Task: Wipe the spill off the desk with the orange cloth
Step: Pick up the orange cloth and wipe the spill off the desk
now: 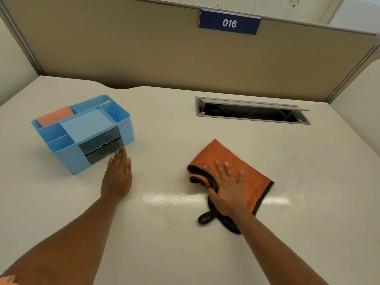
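Head view: no spill can be made out on the pale desk (164,233); only a bright glare strip runs across the middle, left of the right hand (227,187). That hand lies flat, fingers spread, pressing on the orange cloth (230,159) in the centre-right of the frame, and hides the cloth's near-left part. It grips nothing. The cloth's dark edging bunches at its left side and loops out below the wrist.

The left hand (117,174) rests open and flat on the desk at centre-left, fingertips touching or just short of the blue organizer (86,124); which is hard to tell. An orange item (55,116) sits partly hidden in the organizer's rear-left compartment. At upper right is an open cable slot (251,113), its inside dark. A blue sign (229,22) reading 016 hangs on the partition (144,48) at the top.
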